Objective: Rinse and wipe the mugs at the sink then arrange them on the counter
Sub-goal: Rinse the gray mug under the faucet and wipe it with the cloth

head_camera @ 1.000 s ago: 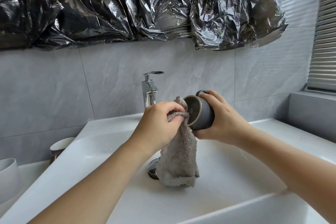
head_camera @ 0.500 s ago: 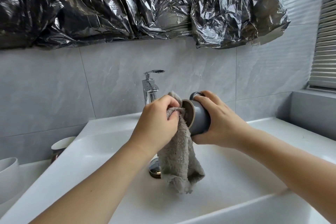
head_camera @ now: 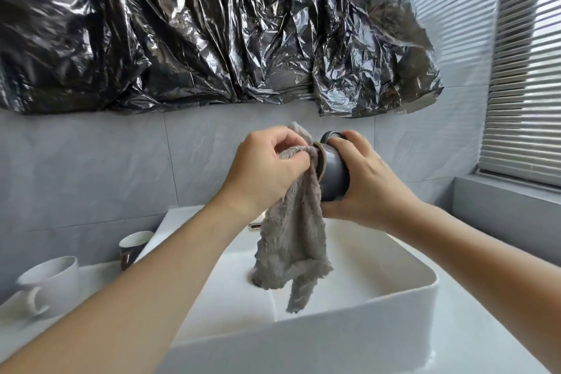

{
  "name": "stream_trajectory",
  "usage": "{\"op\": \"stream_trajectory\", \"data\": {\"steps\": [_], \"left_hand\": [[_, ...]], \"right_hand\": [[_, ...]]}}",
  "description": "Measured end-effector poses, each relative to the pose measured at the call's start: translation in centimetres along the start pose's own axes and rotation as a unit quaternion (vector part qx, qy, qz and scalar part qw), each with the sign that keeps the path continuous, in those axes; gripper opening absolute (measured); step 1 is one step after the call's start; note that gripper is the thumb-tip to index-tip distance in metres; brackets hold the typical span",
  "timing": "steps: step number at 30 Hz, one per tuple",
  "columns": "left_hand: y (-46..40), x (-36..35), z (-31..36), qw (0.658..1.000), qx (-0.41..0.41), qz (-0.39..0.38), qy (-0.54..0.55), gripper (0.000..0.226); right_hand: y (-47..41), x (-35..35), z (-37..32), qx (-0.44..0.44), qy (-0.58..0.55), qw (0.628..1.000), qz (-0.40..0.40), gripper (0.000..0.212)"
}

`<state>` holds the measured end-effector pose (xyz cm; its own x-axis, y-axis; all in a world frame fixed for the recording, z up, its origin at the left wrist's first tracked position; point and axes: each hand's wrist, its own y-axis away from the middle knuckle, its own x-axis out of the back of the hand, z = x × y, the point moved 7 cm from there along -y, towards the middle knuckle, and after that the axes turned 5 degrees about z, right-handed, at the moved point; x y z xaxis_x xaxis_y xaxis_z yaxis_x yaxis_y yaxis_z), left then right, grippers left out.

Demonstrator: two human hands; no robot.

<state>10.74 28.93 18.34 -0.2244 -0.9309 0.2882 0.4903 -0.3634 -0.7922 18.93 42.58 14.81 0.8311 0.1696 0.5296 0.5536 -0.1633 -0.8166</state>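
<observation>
A: Hands? Left hand pinches grey cloth against mug rim; right hand curls round grey mug, frame centre.

B: Room? Both held above white sink; cloth hangs over the basin, front rim below.

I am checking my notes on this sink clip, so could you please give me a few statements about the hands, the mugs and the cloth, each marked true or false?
1. The right hand holds the grey mug on its side. True.
2. The left hand is empty. False: it grips the grey cloth at the mug's rim.
3. The cloth hangs down over the white sink. True.
4. The white cup stands inside the sink. False: it stands on the counter left of the sink.
5. A dark mug with a white inside stands left of the sink. True.
</observation>
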Motion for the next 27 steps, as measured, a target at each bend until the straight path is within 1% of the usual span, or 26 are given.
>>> {"op": "stream_trajectory", "data": {"steps": [3, 7, 9, 11, 13, 14, 15, 16, 17, 18, 19, 20, 21, 22, 23, 25, 27], "left_hand": [[-0.2, 2.7, 4.2, 0.999, 0.016, 0.029, -0.009, 0.004], [2.7, 5.9, 7.3, 0.997, 0.035, 0.041, -0.061, 0.003], [5.7, 7.1, 7.4, 0.994, 0.054, 0.032, -0.085, 0.003], [9.8, 7.5, 6.6, 0.992, 0.082, 0.006, -0.099, 0.007], [14.8, 6.8, 5.2, 0.986, 0.112, -0.036, -0.119, 0.010], [17.3, 6.1, 4.1, 0.980, 0.130, -0.067, -0.138, 0.012], [19.9, 5.2, 2.8, 0.967, 0.150, -0.118, -0.168, 0.014], [22.3, 4.1, 1.7, 0.944, 0.165, -0.189, -0.212, 0.019], [24.3, 3.2, 0.7, 0.912, 0.176, -0.261, -0.262, 0.024], [25.5, 2.8, 0.2, 0.886, 0.182, -0.305, -0.298, 0.030], [25.6, 2.6, 0.5, 0.880, 0.188, -0.309, -0.307, 0.034], [24.8, 2.6, 1.4, 0.892, 0.188, -0.290, -0.293, 0.034], [23.6, 2.4, 2.6, 0.911, 0.188, -0.261, -0.258, 0.032], [22.2, 2.1, 3.9, 0.931, 0.191, -0.233, -0.207, 0.027], [21.1, 1.6, 5.2, 0.941, 0.207, -0.221, -0.150, 0.023], [20.1, 0.0, 7.0, 0.937, 0.243, -0.240, -0.070, 0.019], [20.0, -1.8, 7.6, 0.920, 0.272, -0.278, -0.040, 0.019]], "right_hand": [[0.2, 4.1, -3.6, 0.016, 0.024, 1.000, 0.011, 0.101], [2.7, 7.6, -6.9, 0.063, 0.100, 0.993, -0.025, 0.096], [4.9, 8.4, -7.6, 0.063, 0.117, 0.990, -0.049, 0.096], [7.5, 9.1, -8.0, 0.052, 0.118, 0.989, -0.068, 0.094], [10.2, 9.3, -8.0, 0.038, 0.119, 0.987, -0.098, 0.094], [11.6, 9.3, -7.9, 0.035, 0.123, 0.985, -0.114, 0.094], [12.9, 9.2, -7.8, 0.039, 0.130, 0.983, -0.127, 0.093], [14.2, 9.0, -7.8, 0.049, 0.142, 0.979, -0.137, 0.092], [15.5, 8.9, -7.9, 0.062, 0.157, 0.975, -0.146, 0.090], [16.6, 8.8, -7.9, 0.077, 0.174, 0.970, -0.153, 0.087], [17.5, 8.8, -8.0, 0.092, 0.189, 0.964, -0.162, 0.084], [18.4, 8.9, -8.0, 0.103, 0.204, 0.959, -0.170, 0.082], [19.0, 9.1, -7.9, 0.109, 0.216, 0.954, -0.178, 0.081], [19.5, 9.4, -7.7, 0.111, 0.225, 0.951, -0.182, 0.080], [19.9, 9.6, -7.5, 0.113, 0.232, 0.948, -0.184, 0.081], [20.5, 10.0, -6.9, 0.110, 0.242, 0.945, -0.192, 0.082], [21.1, 10.3, -6.3, 0.104, 0.249, 0.940, -0.207, 0.084]]}}
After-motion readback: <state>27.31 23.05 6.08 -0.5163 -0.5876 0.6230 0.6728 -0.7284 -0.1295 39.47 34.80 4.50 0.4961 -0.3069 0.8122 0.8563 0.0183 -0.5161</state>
